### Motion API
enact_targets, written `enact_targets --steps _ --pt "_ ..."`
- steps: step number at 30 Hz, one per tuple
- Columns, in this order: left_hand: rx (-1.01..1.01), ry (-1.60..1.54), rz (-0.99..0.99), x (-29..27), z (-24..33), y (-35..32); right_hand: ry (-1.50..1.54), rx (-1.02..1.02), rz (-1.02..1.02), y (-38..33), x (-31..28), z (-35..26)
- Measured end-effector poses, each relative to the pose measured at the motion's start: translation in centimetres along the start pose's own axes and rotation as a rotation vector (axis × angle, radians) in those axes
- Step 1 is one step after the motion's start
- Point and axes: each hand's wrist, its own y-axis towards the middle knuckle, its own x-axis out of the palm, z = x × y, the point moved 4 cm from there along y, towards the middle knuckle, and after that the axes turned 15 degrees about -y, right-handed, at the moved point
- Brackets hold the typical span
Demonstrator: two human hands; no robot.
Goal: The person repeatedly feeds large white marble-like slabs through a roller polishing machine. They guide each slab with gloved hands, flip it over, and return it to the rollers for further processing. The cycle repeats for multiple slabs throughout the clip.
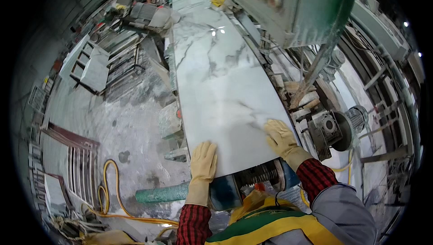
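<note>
A long, glossy white slab (pixel 221 105) with grey marble-like veins stretches away in front of me on a machine bed. On its near left corner lies my left hand (pixel 204 163), in a cream rubber glove, fingers extended and close together. My right hand (pixel 280 137), gloved the same way, rests flat near the slab's right edge with its fingers stretched forward. Neither hand grips anything. Under the slab's near end a blue machine part (pixel 224 193) shows, with a ridged metal part (pixel 258 175) beside it.
A big control box (pixel 288 6) overhangs the right side. Dusty motors stand at the right (pixel 325 128) and far left (pixel 144 11). A yellow hose (pixel 106 186) loops over the left floor near a green pipe (pixel 162 193). Metal racks (pixel 81 168) line the left.
</note>
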Motion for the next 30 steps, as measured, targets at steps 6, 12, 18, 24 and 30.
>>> enact_targets --steps 6,12,18,24,30 --pt "-0.086 -0.043 0.112 -2.0 4.8 -7.9 -0.038 0.003 -0.098 0.2 0.8 0.7" --pt "-0.710 0.198 0.007 -9.4 10.5 -22.6 -0.130 -0.075 -0.014 -0.5 4.0 3.7" --pt "-0.853 0.525 0.450 -7.3 23.9 -50.0 -0.117 -0.050 -0.026 0.6 7.1 4.3" --pt "-1.007 0.652 0.574 -5.5 41.8 -64.8 -0.338 -0.212 -0.013 -5.5 7.3 4.8" --pt "-1.334 0.766 0.906 -1.5 49.2 -73.8 -0.466 -0.114 -0.047 -9.7 6.8 2.2"
